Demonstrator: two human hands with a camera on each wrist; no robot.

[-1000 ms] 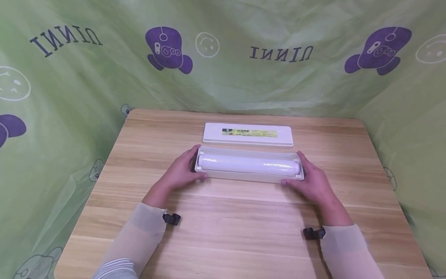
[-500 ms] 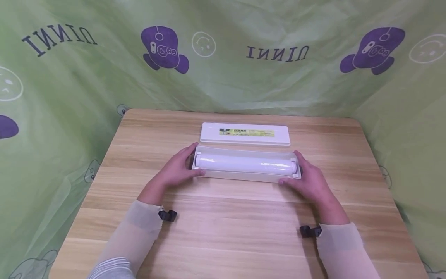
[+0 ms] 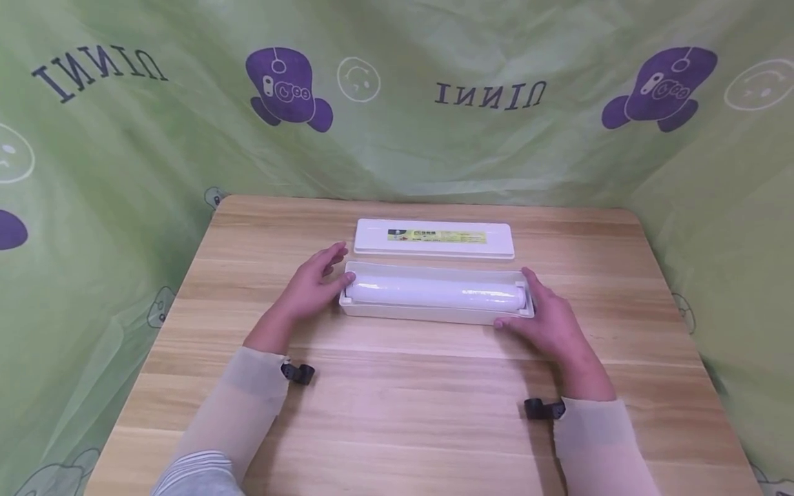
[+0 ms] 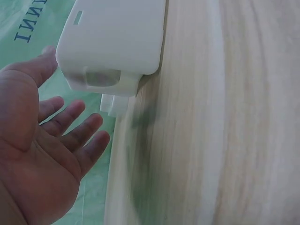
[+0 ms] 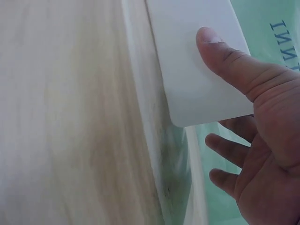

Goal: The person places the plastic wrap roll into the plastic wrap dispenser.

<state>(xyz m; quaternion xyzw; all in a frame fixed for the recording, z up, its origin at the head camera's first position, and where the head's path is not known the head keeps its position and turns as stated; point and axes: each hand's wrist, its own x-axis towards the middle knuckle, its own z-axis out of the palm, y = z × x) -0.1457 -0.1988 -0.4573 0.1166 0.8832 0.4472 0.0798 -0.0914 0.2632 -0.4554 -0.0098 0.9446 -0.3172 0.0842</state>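
White tray (image 3: 434, 313) with roll (image 3: 434, 292) lies mid-bench (image 3: 403, 413), lid (image 3: 434, 239) just behind it. Right hand (image 3: 552, 324) holds the tray's right end, thumb on its front wall. Left hand (image 3: 310, 288): grip wide, fingers straight, beside the left end.

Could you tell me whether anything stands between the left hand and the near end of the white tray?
Nothing visible does. The left hand is open beside the left end of the white tray, with only bare table around it; the lid lies behind the tray.
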